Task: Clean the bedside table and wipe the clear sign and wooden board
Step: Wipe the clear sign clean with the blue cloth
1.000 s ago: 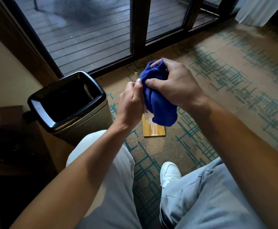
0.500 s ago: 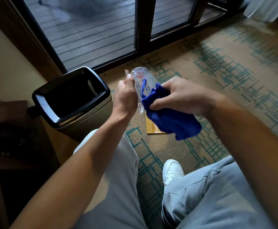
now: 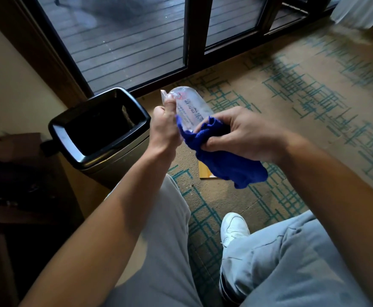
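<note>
Far left we see a dark worktop (image 3: 8, 151), mostly in shadow, contents not readable. Just right of it on the carpet (image 3: 302, 96) stands an open bin (image 3: 99, 129) with a black rim.

Our left hand (image 3: 165, 127) has its grip closed around the lower edge of the clear sign (image 3: 187, 105), thumb up on its left side. Sign is held in the air over the carpet, tilted away from us, rounded top, red and pale printing on it.

Our right hand (image 3: 243, 134) has its grip closed on a bunched blue cloth (image 3: 225, 158), pressed against the sign's lower right part; the loose end hangs down below the hand.

The wooden board (image 3: 205, 171) lies flat on the carpet right under the cloth, mostly hidden, only its near left corner shows.

Below that: grey trousers and one white shoe (image 3: 234, 227) on the carpet. Glass doors (image 3: 125, 36) along the carpet's far edge.
</note>
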Available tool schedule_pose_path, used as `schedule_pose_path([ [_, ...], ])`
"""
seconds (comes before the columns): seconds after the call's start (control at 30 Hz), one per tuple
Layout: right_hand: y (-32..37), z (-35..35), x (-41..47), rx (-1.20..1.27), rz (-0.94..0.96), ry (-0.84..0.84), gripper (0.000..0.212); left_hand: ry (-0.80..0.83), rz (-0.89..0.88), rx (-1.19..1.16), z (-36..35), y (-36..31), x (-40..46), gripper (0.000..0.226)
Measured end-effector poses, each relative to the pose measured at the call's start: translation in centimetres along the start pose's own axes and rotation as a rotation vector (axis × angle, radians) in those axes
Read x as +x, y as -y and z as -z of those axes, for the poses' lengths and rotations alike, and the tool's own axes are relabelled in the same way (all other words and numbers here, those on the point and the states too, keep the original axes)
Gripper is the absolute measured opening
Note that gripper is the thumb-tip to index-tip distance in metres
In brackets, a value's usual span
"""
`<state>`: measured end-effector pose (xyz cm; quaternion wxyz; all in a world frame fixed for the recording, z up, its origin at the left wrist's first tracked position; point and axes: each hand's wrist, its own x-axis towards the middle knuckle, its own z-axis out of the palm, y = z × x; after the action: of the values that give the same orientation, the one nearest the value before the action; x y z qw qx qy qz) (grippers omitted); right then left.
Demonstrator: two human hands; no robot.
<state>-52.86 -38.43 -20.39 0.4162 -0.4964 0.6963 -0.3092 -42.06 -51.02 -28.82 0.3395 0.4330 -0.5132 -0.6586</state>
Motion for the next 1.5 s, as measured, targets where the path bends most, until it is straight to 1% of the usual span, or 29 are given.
schedule_pose_path([
  [0.03,-0.1,0.0,-0.1,-0.036,-0.007,0.001,0.012,-0.015,0.011,-0.015,0.1,0.1,0.2,0.056],
  [0.1,-0.2,0.2,-0.2,-0.072,-0.005,-0.061,0.011,-0.049,0.065,-0.066,0.1,0.3,0.2,0.054],
  [0.2,0.2,0.4,-0.2,-0.032,0.064,-0.236,0.012,-0.045,0.184,-0.216,-0.5,0.1,-0.4,0.048],
  [0.27,0.5,0.1,0.0,0.003,0.116,-0.343,0.012,-0.039,0.224,-0.328,-0.7,-0.1,-0.7,0.047],
  [0.3,0.6,-0.2,0.1,-0.036,0.143,-0.381,0.013,-0.025,0.233,-0.379,-0.8,-0.3,-0.8,0.048],
  [0.37,0.5,-1.0,0.1,-0.183,0.180,-0.420,0.017,0.000,0.237,-0.459,-0.8,-0.5,-0.9,0.050],
  [0.43,0.4,-1.5,0.1,-0.254,0.173,-0.433,0.018,0.003,0.224,-0.481,-0.7,-0.6,-0.9,0.051],
  [0.6,-0.2,-0.6,-0.1,-0.219,0.046,-0.492,0.015,0.012,0.121,-0.357,-1.1,-1.1,-1.5,0.054],
  [0.67,-0.8,-0.3,-0.3,-0.204,0.015,-0.556,0.013,0.026,0.125,-0.383,-1.3,-1.3,-2.0,0.052],
  [0.73,-1.3,-0.1,-0.3,-0.203,-0.019,-0.617,0.017,0.084,0.114,-0.450,-1.5,-1.6,-2.6,0.048],
  [0.8,-1.7,0.5,-0.2,-0.135,-0.107,-0.629,0.023,0.182,0.085,-0.459,-1.6,-1.7,-3.3,0.046],
  [0.87,-1.9,1.4,-0.1,0.052,-0.175,-0.634,0.022,0.233,0.049,-0.384,-1.7,-1.7,-4.0,0.046],
  [0.97,-1.6,3.4,-0.4,0.355,-0.125,-0.696,0.010,0.272,-0.014,-0.307,-2.1,-1.5,-4.6,0.048],
  [1.03,-1.2,4.1,-0.6,0.609,-0.066,-0.653,0.014,0.295,-0.034,-0.276,-1.9,-1.6,-4.8,0.047],
  [1.1,-1.0,4.0,-0.6,0.847,-0.028,-0.501,0.021,0.309,-0.031,-0.237,-1.8,-1.6,-5.0,0.048],
  [1.17,-0.8,3.1,-0.5,0.939,0.005,-0.347,0.027,0.316,-0.010,-0.206,-2.0,-1.7,-5.3,0.048],
  [1.23,-0.8,2.1,-0.3,0.951,-0.013,-0.281,0.033,0.314,0.036,-0.176,-2.2,-2.0,-5.7,0.049],
  [1.33,-1.1,1.3,0.0,0.959,-0.100,-0.321,0.039,0.303,0.085,-0.136,-2.2,-2.5,-5.9,0.051],
  [1.37,-1.1,1.2,0.1,0.936,-0.128,-0.336,0.038,0.287,0.087,-0.096,-2.1,-2.6,-5.9,0.051],
  [1.43,-1.3,0.9,0.4,0.850,-0.166,-0.336,0.032,0.236,0.062,-0.028,-1.8,-2.5,-5.8,0.051],
  [1.5,-1.4,0.6,0.8,0.773,-0.188,-0.320,0.039,0.197,0.011,-0.027,-1.5,-2.4,-5.5,0.053],
])
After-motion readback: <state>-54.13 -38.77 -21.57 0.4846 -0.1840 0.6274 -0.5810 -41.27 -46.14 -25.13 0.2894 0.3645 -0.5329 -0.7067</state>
